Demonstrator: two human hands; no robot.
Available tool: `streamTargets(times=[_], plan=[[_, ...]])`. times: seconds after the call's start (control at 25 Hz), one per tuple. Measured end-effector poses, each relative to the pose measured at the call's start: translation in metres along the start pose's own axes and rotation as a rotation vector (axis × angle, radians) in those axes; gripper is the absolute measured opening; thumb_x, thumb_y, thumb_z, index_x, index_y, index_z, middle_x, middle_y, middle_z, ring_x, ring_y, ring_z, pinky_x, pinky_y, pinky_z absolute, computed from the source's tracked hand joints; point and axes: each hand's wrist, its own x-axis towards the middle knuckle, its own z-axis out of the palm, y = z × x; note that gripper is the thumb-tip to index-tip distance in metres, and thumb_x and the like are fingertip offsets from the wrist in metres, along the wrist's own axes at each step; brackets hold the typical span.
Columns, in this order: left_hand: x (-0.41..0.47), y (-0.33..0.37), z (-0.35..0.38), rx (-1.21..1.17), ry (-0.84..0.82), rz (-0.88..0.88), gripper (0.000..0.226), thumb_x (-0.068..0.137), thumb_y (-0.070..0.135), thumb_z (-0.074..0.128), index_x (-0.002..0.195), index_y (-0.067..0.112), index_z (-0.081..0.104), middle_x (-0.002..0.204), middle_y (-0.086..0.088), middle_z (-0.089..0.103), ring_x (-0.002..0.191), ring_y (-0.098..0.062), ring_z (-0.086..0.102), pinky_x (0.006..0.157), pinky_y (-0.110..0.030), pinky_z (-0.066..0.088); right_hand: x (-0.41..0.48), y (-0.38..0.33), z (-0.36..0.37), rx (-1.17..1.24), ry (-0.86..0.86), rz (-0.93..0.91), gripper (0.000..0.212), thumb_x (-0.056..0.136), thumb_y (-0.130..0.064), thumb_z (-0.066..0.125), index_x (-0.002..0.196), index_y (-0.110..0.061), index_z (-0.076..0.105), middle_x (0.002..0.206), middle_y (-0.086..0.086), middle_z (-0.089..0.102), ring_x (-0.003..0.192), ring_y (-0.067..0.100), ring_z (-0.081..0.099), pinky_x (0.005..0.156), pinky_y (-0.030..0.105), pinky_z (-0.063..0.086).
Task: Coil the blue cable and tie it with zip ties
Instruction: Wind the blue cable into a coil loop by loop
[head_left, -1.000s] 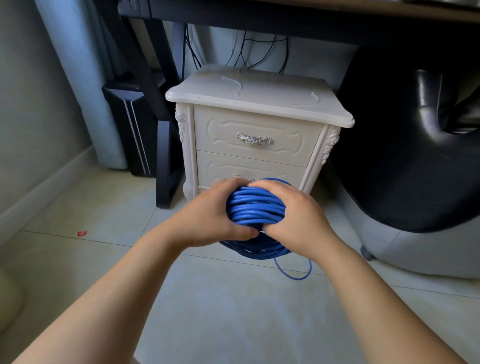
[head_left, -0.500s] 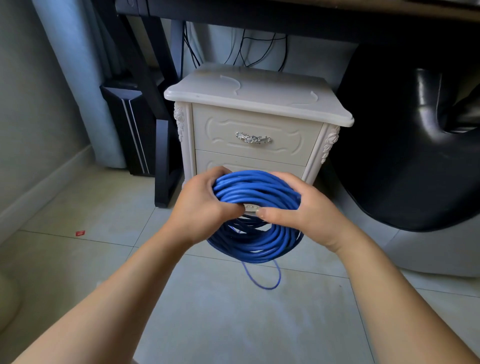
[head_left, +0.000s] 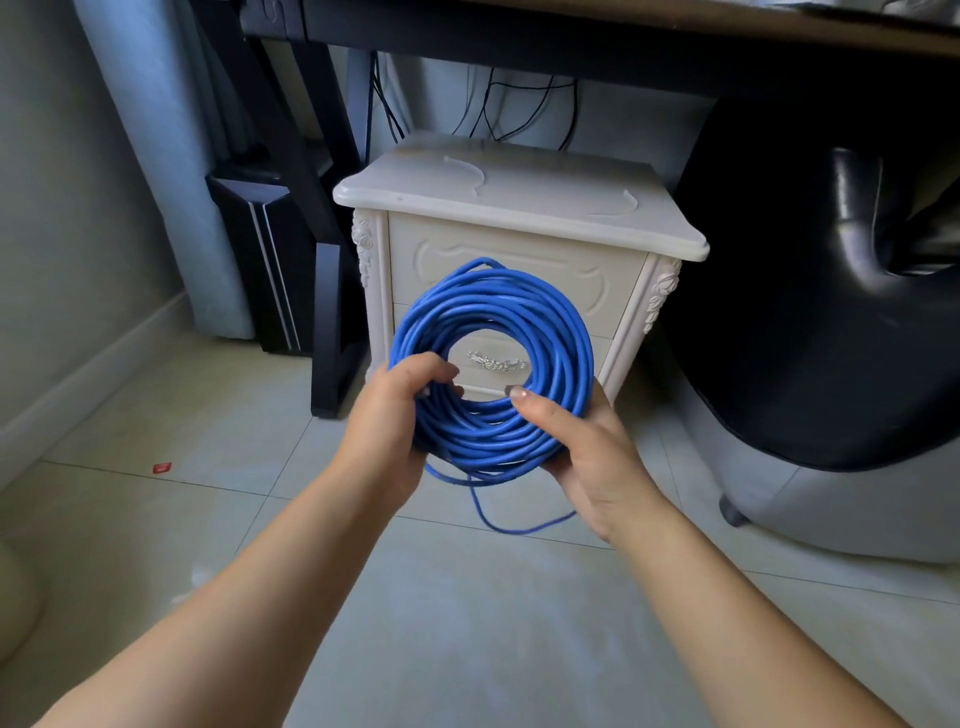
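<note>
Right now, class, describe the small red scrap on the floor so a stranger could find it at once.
Start at the white bedside cabinet under the dark desk, then look down and left across the pale floor tiles. The scrap lies beside a grout line, left of the left hand; it is the only red thing there.

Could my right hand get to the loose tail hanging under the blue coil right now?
Probably yes, once it lets go: the right hand grips the blue coil at its lower edge, as does the left hand. The loose tail hangs just below it, nothing in between.
</note>
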Motion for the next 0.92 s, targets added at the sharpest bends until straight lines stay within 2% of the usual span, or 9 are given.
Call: streamTargets(times=[0.12, 0.24, 0.36, 0.44, 0.52, 0.64, 0.76, 0.84, 0.92], plan=[[-0.006, -0.009, 0.003, 0.043, -0.097, -0.064, 0.009, 0.085, 0.013, 0.063, 0.092, 0.009, 0.060, 0.078, -0.007, 0.061, 0.073, -0.021, 0.062, 0.068, -0.035, 0.050, 0.003, -0.003, -0.005, 0.031, 0.124, -0.032, 0.049, 0.072, -0.002, 0.076, 0.116, -0.008, 0.056, 0.091, 0.009, 0.066, 0.081, 0.022, 0.070, 0.075, 0.039, 0.056], [-0.007, -0.010, -0.001, 0.188, -0.136, -0.129, 0.020, 0.086, 0.023, 0.069, 0.101, 0.011, 0.065, 0.095, -0.010, 0.071, 0.087, -0.022, 0.069, 0.076, -0.035, 0.057, 0.006, -0.004, -0.007, -0.013, 0.215, -0.060, 0.039, 0.070, 0.003, 0.070, 0.104, -0.013, 0.059, 0.084, 0.008, 0.063, 0.076, 0.021, 0.067, 0.078, 0.040, 0.054], [-0.008, -0.001, 0.000, 0.334, -0.193, -0.105, 0.027, 0.085, 0.028, 0.071, 0.107, 0.014, 0.065, 0.105, -0.009, 0.071, 0.098, -0.021, 0.068, 0.087, -0.039, 0.056, 0.008, -0.010, -0.012, -0.018, 0.224, -0.074, 0.040, 0.061, -0.002, 0.067, 0.099, -0.014, 0.060, 0.085, 0.011, 0.060, 0.076, 0.025, 0.065, 0.075, 0.039, 0.055], [-0.007, 0.008, 0.000, 0.360, -0.248, -0.004, 0.036, 0.082, 0.026, 0.073, 0.116, 0.019, 0.062, 0.105, 0.001, 0.069, 0.095, -0.013, 0.067, 0.082, -0.031, 0.055, 0.007, -0.016, -0.017, -0.111, 0.225, -0.103, 0.043, 0.056, -0.006, 0.067, 0.097, -0.020, 0.062, 0.085, 0.009, 0.062, 0.076, 0.028, 0.065, 0.071, 0.040, 0.054], [-0.002, 0.014, -0.004, 0.443, -0.295, 0.157, 0.065, 0.072, 0.026, 0.082, 0.130, 0.035, 0.054, 0.118, 0.010, 0.068, 0.104, -0.006, 0.066, 0.086, -0.026, 0.051, 0.005, -0.020, -0.021, -0.308, 0.187, -0.157, 0.047, 0.055, -0.009, 0.070, 0.097, -0.030, 0.063, 0.085, 0.000, 0.067, 0.079, 0.026, 0.066, 0.072, 0.040, 0.053], [-0.002, 0.017, -0.010, 0.709, -0.396, 0.334, 0.091, 0.065, 0.022, 0.088, 0.139, 0.049, 0.041, 0.132, 0.015, 0.057, 0.115, 0.003, 0.059, 0.095, -0.025, 0.050, -0.003, -0.028, -0.022, -0.681, 0.022, -0.195, 0.052, 0.058, -0.011, 0.074, 0.101, -0.037, 0.060, 0.087, -0.014, 0.069, 0.079, 0.007, 0.065, 0.071, 0.024, 0.052], [-0.009, 0.013, -0.009, 1.017, -0.532, 0.386, 0.087, 0.068, 0.011, 0.084, 0.137, 0.044, 0.042, 0.119, 0.016, 0.062, 0.099, 0.000, 0.065, 0.086, -0.023, 0.054, -0.007, -0.029, -0.019, -0.907, -0.114, -0.180, 0.057, 0.059, -0.013, 0.074, 0.102, -0.044, 0.055, 0.090, -0.021, 0.066, 0.080, -0.001, 0.062, 0.070, 0.017, 0.049], [-0.009, 0.006, -0.005, 1.116, -0.449, 0.442, 0.067, 0.067, 0.009, 0.078, 0.122, 0.039, 0.054, 0.096, 0.017, 0.068, 0.083, -0.001, 0.065, 0.074, -0.025, 0.055, -0.008, -0.028, -0.016, -0.948, -0.120, -0.201, 0.060, 0.059, -0.013, 0.074, 0.106, -0.046, 0.055, 0.095, -0.021, 0.065, 0.086, 0.000, 0.062, 0.077, 0.024, 0.052], [-0.009, 0.004, -0.002, 1.017, -0.317, 0.418, 0.047, 0.064, 0.004, 0.073, 0.102, 0.031, 0.061, 0.074, 0.015, 0.065, 0.063, -0.004, 0.060, 0.060, -0.023, 0.051, -0.008, -0.031, -0.015, -0.867, -0.095, -0.215, 0.065, 0.062, -0.013, 0.079, 0.112, -0.047, 0.055, 0.100, -0.018, 0.066, 0.089, 0.003, 0.065, 0.083, 0.032, 0.055]])
